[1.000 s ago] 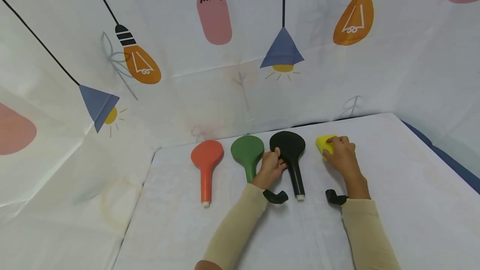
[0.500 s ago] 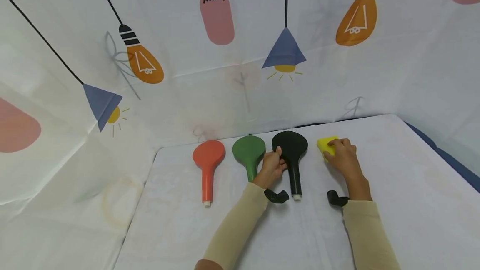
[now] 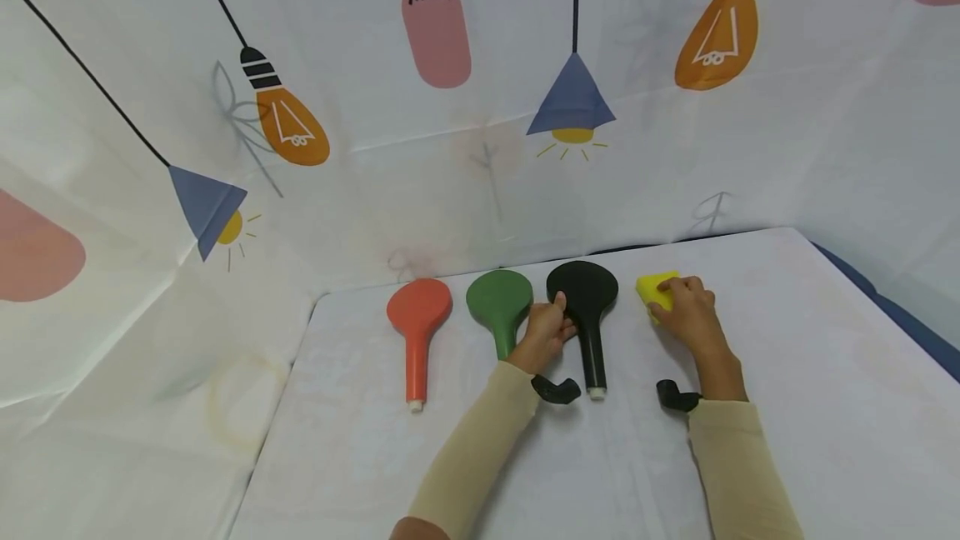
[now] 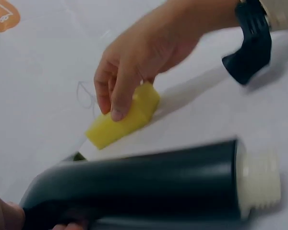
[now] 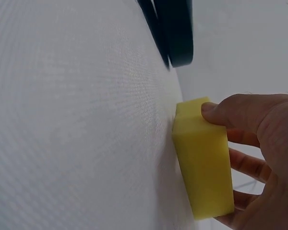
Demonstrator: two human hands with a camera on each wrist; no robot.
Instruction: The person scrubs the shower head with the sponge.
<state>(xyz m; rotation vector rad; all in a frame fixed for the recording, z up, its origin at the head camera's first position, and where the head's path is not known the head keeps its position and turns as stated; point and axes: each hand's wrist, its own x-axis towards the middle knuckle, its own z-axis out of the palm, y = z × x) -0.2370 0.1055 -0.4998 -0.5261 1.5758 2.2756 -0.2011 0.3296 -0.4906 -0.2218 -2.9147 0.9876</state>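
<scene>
In the head view, my left hand (image 3: 546, 335) grips a black paddle (image 3: 583, 286) at its neck, thumb on top near the edge of the round head. The left wrist view shows the paddle's handle (image 4: 149, 182) close up, ending in a white threaded tip (image 4: 260, 179). My right hand (image 3: 688, 312) pinches a yellow sponge (image 3: 651, 288) between thumb and fingers, right of the black paddle. In the right wrist view the sponge (image 5: 204, 163) stands at the white cloth surface, the thumb on its upper end. My left forearm partly covers the handle of a green paddle (image 3: 498, 300).
A red paddle (image 3: 418, 307) lies at the left of the row, its white tip toward me. The white-covered table (image 3: 615, 473) meets a hanging sheet (image 3: 360, 207) printed with lamps and bulbs at the back. Dark curved mounts (image 3: 557, 390) sit on both wrists.
The head view has shifted slightly. The black paddle's handle end has swung a little to the left in the left hand. Both hands keep the same holds.
</scene>
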